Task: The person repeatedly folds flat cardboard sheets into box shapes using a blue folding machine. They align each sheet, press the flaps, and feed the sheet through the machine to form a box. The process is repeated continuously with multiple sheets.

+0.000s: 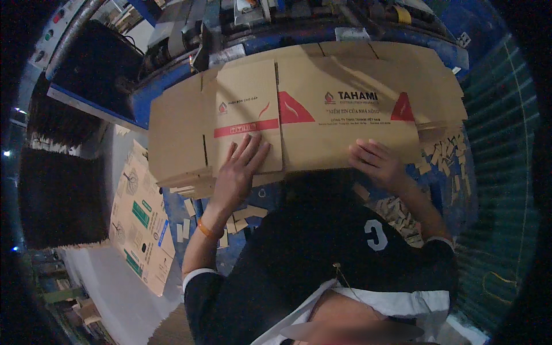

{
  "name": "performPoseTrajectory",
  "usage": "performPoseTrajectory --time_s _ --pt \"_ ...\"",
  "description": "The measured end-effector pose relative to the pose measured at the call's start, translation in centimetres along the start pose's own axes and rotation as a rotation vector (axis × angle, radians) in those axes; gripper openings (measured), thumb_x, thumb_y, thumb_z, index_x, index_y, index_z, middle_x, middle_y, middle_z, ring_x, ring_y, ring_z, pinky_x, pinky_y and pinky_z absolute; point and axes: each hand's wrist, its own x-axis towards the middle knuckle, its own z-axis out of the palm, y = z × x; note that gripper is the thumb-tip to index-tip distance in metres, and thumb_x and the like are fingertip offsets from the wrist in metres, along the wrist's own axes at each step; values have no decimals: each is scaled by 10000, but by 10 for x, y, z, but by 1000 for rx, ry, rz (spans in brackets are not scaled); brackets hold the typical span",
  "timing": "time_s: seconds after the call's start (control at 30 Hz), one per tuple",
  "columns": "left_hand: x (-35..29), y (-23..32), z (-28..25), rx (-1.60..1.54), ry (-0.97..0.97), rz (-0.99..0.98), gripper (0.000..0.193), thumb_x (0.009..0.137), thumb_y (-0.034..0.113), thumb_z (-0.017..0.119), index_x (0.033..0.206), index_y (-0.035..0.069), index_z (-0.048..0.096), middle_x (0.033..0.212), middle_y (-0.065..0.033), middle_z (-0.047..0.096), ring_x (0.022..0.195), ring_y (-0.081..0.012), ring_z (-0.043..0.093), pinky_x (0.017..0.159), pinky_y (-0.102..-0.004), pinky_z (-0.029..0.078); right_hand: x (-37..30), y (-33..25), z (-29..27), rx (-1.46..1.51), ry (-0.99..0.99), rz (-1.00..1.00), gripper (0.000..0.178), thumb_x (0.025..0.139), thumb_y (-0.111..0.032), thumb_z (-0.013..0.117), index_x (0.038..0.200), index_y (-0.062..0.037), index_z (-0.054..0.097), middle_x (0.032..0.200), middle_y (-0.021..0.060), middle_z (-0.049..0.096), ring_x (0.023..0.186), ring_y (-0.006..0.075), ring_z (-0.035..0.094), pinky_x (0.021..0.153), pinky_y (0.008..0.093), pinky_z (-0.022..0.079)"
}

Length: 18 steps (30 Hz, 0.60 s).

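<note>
A flattened brown cardboard box [322, 141] with red and black printing lies in front of me on a stack of similar flat cardboard [178, 129]. Its left panel [247, 86] is folded over and carries a red band. My left hand [244, 161] rests on that panel with its fingers spread and holds nothing. Over at the box's near right edge, my right hand [379, 164] lays its fingers on the top face; its thumb is not clearly visible.
Behind the stack runs a blue machine [454, 54] with rollers. Cardboard scraps [443, 155] litter the surfaces on both sides. Another printed cardboard sheet [141, 224] lies at the left. A control panel with buttons [52, 34] stands far left, and green corrugated sheeting [506, 172] lines the right.
</note>
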Motion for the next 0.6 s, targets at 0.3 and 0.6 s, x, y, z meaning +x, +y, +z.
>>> performPoseTrajectory --time_s 0.3,0.6 --pt "15 -22 -7 -5 199 32 552 774 2 480 1317 105 487 1391 -137 433 1295 -324 399 1061 -457 336 29 41 -1 -11 88 -105 409 730 -157 650 1131 -89 606 1182 116 601 1143 296 551 949 436 464" --pt "140 -129 17 82 468 -44 564 842 51 446 1398 105 367 1376 -144 433 1271 -325 411 1029 -449 353 143 177 63 105 -40 108 336 896 -189 549 1223 -115 570 1291 110 533 1206 300 500 980 399 442"
